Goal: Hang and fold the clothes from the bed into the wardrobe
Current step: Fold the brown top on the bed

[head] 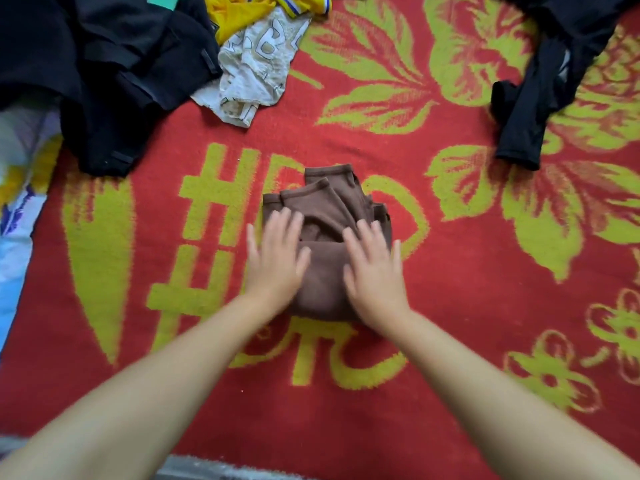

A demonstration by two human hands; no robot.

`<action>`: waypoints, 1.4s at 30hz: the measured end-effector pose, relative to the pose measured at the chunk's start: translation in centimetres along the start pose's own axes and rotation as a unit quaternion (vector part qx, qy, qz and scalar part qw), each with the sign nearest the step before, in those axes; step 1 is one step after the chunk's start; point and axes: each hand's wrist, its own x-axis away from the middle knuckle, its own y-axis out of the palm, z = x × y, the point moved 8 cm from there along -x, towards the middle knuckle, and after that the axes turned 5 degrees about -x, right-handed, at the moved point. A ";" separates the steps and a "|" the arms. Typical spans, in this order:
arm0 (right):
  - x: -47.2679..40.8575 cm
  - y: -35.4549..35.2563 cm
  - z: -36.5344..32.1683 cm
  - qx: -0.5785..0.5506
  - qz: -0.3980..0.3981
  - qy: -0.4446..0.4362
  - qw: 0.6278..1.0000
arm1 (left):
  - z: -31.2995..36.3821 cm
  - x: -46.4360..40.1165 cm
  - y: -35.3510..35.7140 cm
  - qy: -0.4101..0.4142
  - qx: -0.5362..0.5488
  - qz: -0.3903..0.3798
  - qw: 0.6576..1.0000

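Head view. The brown garment [329, 237] lies folded into a compact bundle at the centre of the bed [467, 341], on the red blanket with the yellow-green pattern. Its long axis runs from 6 o'clock to 12 o'clock: the closed fold sits at the near end, and the hemmed edges fan out at the far end.

Grip state: both hands lie flat on the bundle with fingers straight and spread, pinching nothing. The left hand [277, 258] covers the 9 o'clock half; the right hand [375, 268] covers the 3 o'clock half. Both are blurred, so the amount of pressure cannot be told. Neither hand is nearer; the bundle lies evenly between them.

Judgement: the step in hand is flattening the fold. A lift calls for fingers to slide under the 9 and 3 o'clock edges, since the loose hems at 12 o'clock could spill open.

Open room: bare blanket surrounds the bundle on all sides. The black clothes pile [104, 71] lies at 10 o'clock, well apart. The cream printed cloth [252, 71] and the yellow garment [242, 12] lie at 11 o'clock. A second black garment [526, 116] lies at 2 o'clock, well apart. The wardrobe is not in view
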 end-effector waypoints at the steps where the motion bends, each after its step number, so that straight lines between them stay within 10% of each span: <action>1: 1.1 1.5 -1.5 0.024 -0.020 -0.042 0.999 | 2.0 1.6 1.2 0.056 -0.031 -0.006 0.998; 7: 2.0 6.3 2.4 0.083 -0.098 -0.008 0.992 | -1.6 4.3 8.6 -0.026 -0.038 -0.129 0.991; 15: 6.0 5.7 2.1 0.147 -0.196 -0.144 0.959 | 0.9 8.1 5.8 0.282 -0.112 -0.064 0.951; 19: 4.1 5.1 2.8 0.156 -0.198 -0.096 0.963 | -0.7 6.5 6.5 0.168 -0.125 -0.160 0.965; 25: 4.1 4.8 1.4 0.117 -0.297 -0.076 0.944 | 0.5 5.4 4.2 0.233 -0.073 -0.046 0.969; 32: 4.6 -0.1 -1.1 -0.087 -0.490 -0.089 0.863 | -0.7 6.8 0.9 0.103 0.195 -0.448 0.866; 38: -6.2 -2.6 4.2 -0.232 -0.252 0.085 0.936 | -6.3 -2.0 1.7 -0.132 0.315 -0.367 0.865; 42: -7.8 -0.5 5.2 -0.080 -0.151 0.149 0.974 | -7.9 -4.2 1.3 -0.209 0.102 -0.140 0.962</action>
